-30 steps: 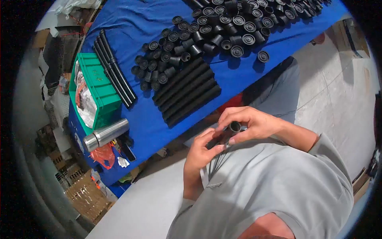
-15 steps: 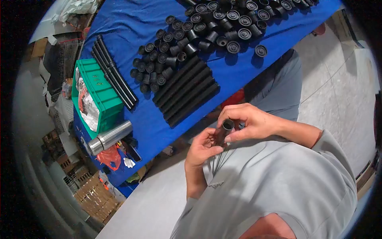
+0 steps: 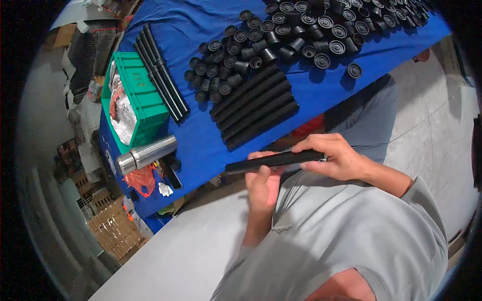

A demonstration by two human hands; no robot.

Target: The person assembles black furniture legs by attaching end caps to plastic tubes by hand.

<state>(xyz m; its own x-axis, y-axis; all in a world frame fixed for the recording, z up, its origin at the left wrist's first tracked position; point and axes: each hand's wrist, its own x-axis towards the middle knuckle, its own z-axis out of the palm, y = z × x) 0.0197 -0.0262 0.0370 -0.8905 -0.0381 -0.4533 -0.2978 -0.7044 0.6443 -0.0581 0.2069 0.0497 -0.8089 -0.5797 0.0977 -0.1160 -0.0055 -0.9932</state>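
Note:
A black tube (image 3: 276, 160) is held in front of my body, close to the near edge of the blue-covered table. My left hand (image 3: 263, 183) supports it from below around the middle, thumb on the near side. Around its right end, the fingers and thumb of my right hand (image 3: 331, 156) are closed. Several black foam-like tubes (image 3: 256, 108) lie side by side on the cloth just beyond. Many black round caps (image 3: 321, 61) are spread over the far part of the table. Longer, glossier black tubes (image 3: 160, 75) lie to their left.
A green crate (image 3: 143, 100) with crumpled wrapping inside stands at the table's left. Beside it are a steel flask (image 3: 146, 153), a red plastic bag (image 3: 140, 180), a phone-like dark object (image 3: 171, 176) and a white tissue (image 3: 165, 189). Blue cloth (image 3: 201, 145) covers the table.
The held tube has swung from pointing up at the camera to lying lengthwise across both hands. My hands have moved apart. The table contents appear shifted right and slightly upward in view.

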